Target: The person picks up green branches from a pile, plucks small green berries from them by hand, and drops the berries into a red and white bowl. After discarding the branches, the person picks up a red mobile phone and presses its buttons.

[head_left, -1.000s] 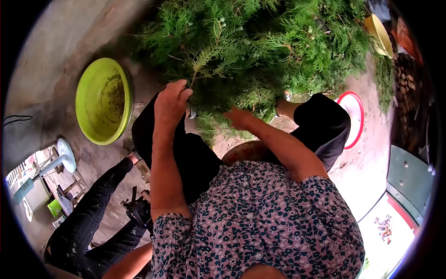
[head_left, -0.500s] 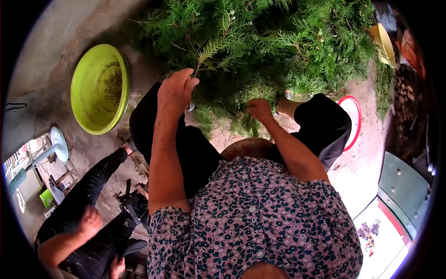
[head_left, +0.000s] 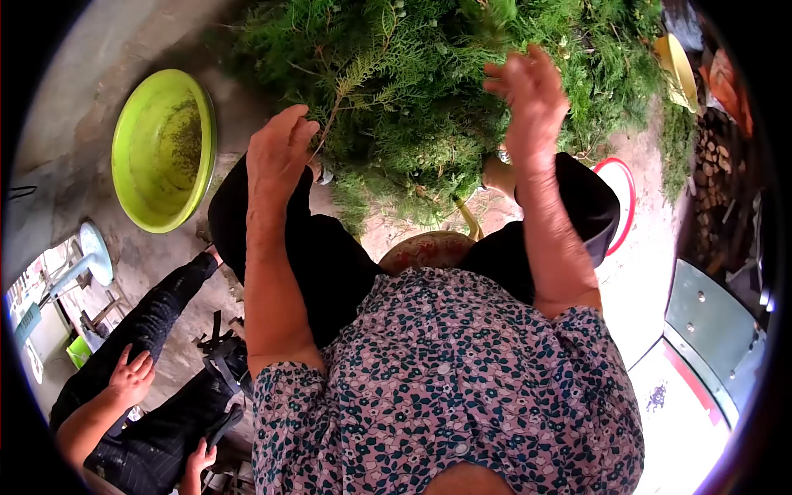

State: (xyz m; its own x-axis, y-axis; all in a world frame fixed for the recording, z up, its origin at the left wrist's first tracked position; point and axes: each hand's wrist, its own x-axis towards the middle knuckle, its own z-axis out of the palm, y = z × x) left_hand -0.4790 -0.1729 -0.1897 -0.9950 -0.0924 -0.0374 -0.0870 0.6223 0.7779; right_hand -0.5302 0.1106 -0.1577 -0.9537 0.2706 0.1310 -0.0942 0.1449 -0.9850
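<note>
A person in a floral shirt works two-handed at a heap of cut evergreen branches point(head_left: 437, 107) spread across the top center of the frame. The left hand point(head_left: 280, 148), left of center, has its fingers curled around the lower stem of a leafy sprig point(head_left: 355, 78), whose tip lies against the heap. The right hand point(head_left: 532, 99), slightly blurred, is raised in front of the greenery right of center, open, its fingers parted and nothing visible in its grasp. A lime-green basin point(head_left: 163, 151) stands at upper left, a red-rimmed basin point(head_left: 631, 202) beside the knee at right and a yellow basin point(head_left: 676, 73) at upper right. At lower left, a second person's hand point(head_left: 132, 379) rests over a dark-trousered leg.
</note>
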